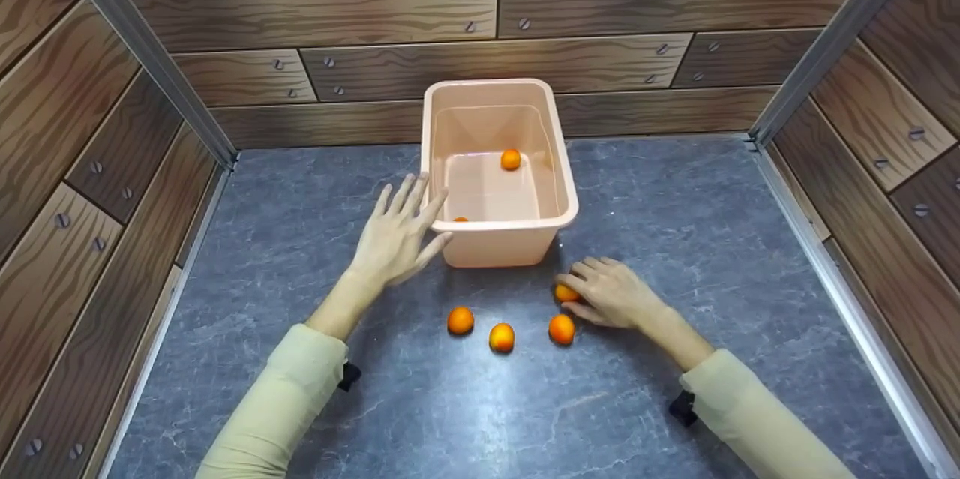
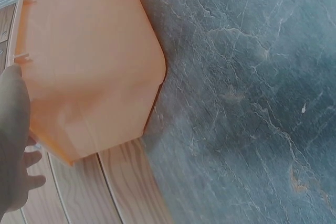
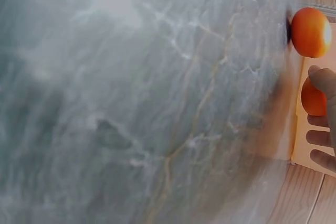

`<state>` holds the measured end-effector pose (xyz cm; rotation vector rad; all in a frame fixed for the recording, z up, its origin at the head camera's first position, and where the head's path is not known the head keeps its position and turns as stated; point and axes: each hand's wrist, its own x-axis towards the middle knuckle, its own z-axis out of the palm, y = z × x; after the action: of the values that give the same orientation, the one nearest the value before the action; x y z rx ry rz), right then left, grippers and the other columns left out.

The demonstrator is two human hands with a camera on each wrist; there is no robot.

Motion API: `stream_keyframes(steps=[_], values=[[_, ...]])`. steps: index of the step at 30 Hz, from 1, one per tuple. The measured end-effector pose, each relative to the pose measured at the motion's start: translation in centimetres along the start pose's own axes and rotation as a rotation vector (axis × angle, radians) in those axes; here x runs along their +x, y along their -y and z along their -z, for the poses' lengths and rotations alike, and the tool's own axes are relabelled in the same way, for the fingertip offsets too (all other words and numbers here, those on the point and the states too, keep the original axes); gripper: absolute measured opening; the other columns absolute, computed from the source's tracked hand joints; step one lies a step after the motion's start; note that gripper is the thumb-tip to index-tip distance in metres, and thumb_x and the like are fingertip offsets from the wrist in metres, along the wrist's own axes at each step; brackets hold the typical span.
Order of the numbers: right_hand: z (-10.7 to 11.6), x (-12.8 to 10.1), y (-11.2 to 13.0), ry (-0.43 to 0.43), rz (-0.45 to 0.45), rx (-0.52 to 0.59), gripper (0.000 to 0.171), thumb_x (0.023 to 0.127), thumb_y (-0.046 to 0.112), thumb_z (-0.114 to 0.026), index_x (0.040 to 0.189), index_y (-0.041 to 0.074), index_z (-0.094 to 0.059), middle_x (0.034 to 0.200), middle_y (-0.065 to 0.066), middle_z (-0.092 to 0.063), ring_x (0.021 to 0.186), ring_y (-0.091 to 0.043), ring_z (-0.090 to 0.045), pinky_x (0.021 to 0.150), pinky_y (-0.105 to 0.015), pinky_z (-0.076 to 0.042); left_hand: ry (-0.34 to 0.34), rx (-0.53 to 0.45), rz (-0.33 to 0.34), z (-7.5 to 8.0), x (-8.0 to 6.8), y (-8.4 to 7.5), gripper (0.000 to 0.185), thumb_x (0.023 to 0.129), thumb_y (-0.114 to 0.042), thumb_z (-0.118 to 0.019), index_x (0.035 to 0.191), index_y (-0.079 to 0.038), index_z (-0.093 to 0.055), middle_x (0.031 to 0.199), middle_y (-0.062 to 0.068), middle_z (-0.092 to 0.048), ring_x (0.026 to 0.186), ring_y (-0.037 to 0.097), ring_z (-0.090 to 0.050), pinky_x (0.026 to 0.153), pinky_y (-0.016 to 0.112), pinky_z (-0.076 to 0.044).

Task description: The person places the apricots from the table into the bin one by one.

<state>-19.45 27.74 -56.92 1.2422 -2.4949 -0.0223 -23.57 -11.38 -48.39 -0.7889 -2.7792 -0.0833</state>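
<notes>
My right hand has its thumb and fingers round a small orange, just off the front right corner of a peach plastic bin. In the right wrist view the thumb lies on that orange, with other fingers behind it. Close to it sits a second orange. My left hand is spread with straight fingers over the bin's front left corner and holds nothing. Inside the bin lies an orange; another orange is mostly hidden behind the front rim.
Two more oranges, a left one and a middle one, lie on the grey marbled surface in front of the bin. Wood-patterned walls with metal corner strips enclose the back and sides. The bin stands near the back wall.
</notes>
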Motion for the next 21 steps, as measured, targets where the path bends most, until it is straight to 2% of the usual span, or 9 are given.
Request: stream_keyframes(steps=[14, 21], values=[[2.2, 0.8, -0.1, -0.094, 0.002, -0.022, 0.041, 0.09, 0.04, -0.08, 0.121, 0.014, -0.074, 0.095, -0.003, -0.071, 0.084, -0.025, -0.067, 0.073, -0.039, -0.059, -0.004, 0.007, -0.004, -0.1, 0.1, 0.1, 0.07, 0.108, -0.061, -0.038, 0.166, -0.022, -0.037, 0.175, 0.017, -0.028, 0.16, 0.039, -0.033, 0.13, 0.061, -0.028], [3.5, 1.4, 0.3, -0.103, 0.007, -0.042, 0.044, 0.09, 0.041, -0.081, 0.124, 0.015, -0.074, 0.099, -0.004, -0.073, 0.086, -0.025, -0.068, 0.073, -0.038, -0.06, -0.01, -0.005, -0.003, -0.1, 0.0, 0.1, 0.069, 0.108, -0.06, -0.039, 0.165, -0.021, -0.039, 0.175, 0.017, -0.028, 0.16, 0.039, -0.034, 0.131, 0.061, -0.027]])
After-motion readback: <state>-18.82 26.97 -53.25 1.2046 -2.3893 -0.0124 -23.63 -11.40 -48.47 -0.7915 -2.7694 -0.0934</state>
